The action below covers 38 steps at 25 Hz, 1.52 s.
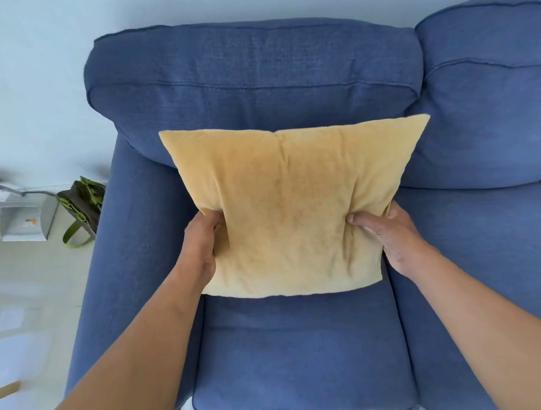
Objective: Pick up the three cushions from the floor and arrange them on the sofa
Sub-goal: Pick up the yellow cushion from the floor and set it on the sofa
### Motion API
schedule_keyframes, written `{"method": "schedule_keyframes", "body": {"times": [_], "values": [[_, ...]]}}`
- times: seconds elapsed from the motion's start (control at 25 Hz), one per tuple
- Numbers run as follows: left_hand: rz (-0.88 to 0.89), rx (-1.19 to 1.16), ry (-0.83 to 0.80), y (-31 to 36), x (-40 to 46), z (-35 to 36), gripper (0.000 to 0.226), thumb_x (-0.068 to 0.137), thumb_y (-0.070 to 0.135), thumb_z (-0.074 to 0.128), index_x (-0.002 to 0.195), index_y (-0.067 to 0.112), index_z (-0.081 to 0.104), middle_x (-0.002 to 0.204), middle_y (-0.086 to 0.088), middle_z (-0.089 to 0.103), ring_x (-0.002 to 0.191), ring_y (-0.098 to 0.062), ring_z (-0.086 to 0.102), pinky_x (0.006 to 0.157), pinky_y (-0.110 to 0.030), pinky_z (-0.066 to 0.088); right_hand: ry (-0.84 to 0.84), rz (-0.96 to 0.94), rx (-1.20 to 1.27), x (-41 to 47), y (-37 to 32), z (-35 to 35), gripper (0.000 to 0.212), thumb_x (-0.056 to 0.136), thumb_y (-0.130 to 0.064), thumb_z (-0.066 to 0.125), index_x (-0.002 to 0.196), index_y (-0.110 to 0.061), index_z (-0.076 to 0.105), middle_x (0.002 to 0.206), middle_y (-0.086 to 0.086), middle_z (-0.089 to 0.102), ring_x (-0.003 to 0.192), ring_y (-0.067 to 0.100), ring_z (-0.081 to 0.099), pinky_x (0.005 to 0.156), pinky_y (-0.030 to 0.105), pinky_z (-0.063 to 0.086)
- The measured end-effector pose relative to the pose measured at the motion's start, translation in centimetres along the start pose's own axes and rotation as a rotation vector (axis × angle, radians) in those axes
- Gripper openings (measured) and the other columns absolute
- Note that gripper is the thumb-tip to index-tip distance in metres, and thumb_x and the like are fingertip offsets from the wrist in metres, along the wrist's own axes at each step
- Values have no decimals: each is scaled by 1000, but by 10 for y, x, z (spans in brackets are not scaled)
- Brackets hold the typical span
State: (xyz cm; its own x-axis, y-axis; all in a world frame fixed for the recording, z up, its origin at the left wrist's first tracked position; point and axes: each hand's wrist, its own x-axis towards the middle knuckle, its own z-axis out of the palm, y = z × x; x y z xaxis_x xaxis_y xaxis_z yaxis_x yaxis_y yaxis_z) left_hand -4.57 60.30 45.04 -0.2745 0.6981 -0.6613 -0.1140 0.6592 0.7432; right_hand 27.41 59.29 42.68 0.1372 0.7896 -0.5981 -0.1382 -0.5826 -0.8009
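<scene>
A yellow square cushion stands tilted on the left seat of the blue sofa, its top edge leaning against the backrest. My left hand grips the cushion's left edge, thumb pressed into the front. On the opposite edge, my right hand pinches the fabric the same way. No other cushions are in view.
The sofa's left armrest borders a pale floor. A green and brown bag and a white box sit on the floor beside it. A second sofa seat and back cushion extend to the right. A white wall is behind.
</scene>
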Motion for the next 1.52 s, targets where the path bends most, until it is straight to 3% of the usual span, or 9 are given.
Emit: {"method": "schedule_keyframes", "body": {"times": [0.16, 0.32, 0.64, 0.76, 0.84, 1.0, 1.12, 1.36, 1.52], "values": [[50, -19, 32, 9, 42, 7, 43, 82, 17, 58, 121, 15, 77, 125, -8, 80, 122, -34, 71, 107, -55, 56, 35, -50, -34, 42, -7, 16, 66, 74, -7, 92, 132, -20, 62, 121, -3, 78, 110, 15, 73, 93, 31, 56], [46, 24, 2, 2, 68, 19, 36, 100, 8, 57, 132, 17, 70, 113, 0, 79, 101, -16, 74, 76, -28, 58, 58, -35, -95, 69, 3, 27, 68, 75, -5, 91, 134, -19, 60, 117, -9, 73, 102, 4, 66, 83, 25, 52], [6, 141, -1, -3, 70, 18, 53, 84, 36, 68, 136, 26, 66, 124, 6, 77, 118, -18, 70, 105, -43, 57, 87, -1, -157, 67, 3, 21, 73, 74, -10, 93, 137, -21, 58, 127, -5, 71, 112, 12, 66, 91, 29, 51], [-14, 147, -29, 5, 74, 13, 39, 92, 7, 61, 130, 17, 66, 109, 3, 76, 105, -20, 71, 83, -36, 59, 65, 18, -224, 65, -3, 21, 81, 72, -11, 93, 142, -20, 52, 130, -4, 69, 123, 19, 63, 104, 37, 49], [43, 60, 15, 21, 78, 3, 39, 84, -3, 57, 117, 14, 69, 105, 2, 76, 109, -25, 71, 86, -36, 56, 94, -36, -141, 63, -20, 15, 79, 69, -16, 88, 140, -18, 54, 128, -2, 72, 121, 20, 67, 105, 41, 53], [160, -50, 44, 66, 84, -19, 36, 91, 42, 63, 124, 27, 69, 132, 8, 72, 124, -15, 65, 112, -40, 45, 294, -144, 175, 66, -81, 8, 42, 78, -35, 76, 116, -21, 65, 125, 2, 78, 107, 17, 74, 96, 45, 61], [200, 2, 46, 93, 92, -18, 46, 86, 66, 65, 120, 34, 67, 133, 13, 69, 124, -10, 63, 118, -42, 46, 314, -146, 82, 67, -111, 18, 44, 85, -53, 78, 116, -23, 68, 117, -5, 78, 106, 14, 75, 87, 39, 64], [381, 129, 96, 93, 84, -20, 16, 104, 28, 65, 89, 31, 70, 87, 12, 66, 81, -5, 59, 82, -27, 52, 385, -224, -69, 59, -102, 15, 5, 96, -32, 76, 93, -28, 76, 93, -11, 74, 88, 6, 68, 81, 26, 61], [433, 99, 149, 89, 88, -45, 17, 98, 22, 73, 82, 29, 72, 88, 7, 64, 90, -15, 58, 88, -40, 56, 468, -242, -77, 57, -103, 3, 19, 98, -29, 75, 79, -30, 73, 87, -11, 70, 86, 7, 65, 80, 25, 60]]}}
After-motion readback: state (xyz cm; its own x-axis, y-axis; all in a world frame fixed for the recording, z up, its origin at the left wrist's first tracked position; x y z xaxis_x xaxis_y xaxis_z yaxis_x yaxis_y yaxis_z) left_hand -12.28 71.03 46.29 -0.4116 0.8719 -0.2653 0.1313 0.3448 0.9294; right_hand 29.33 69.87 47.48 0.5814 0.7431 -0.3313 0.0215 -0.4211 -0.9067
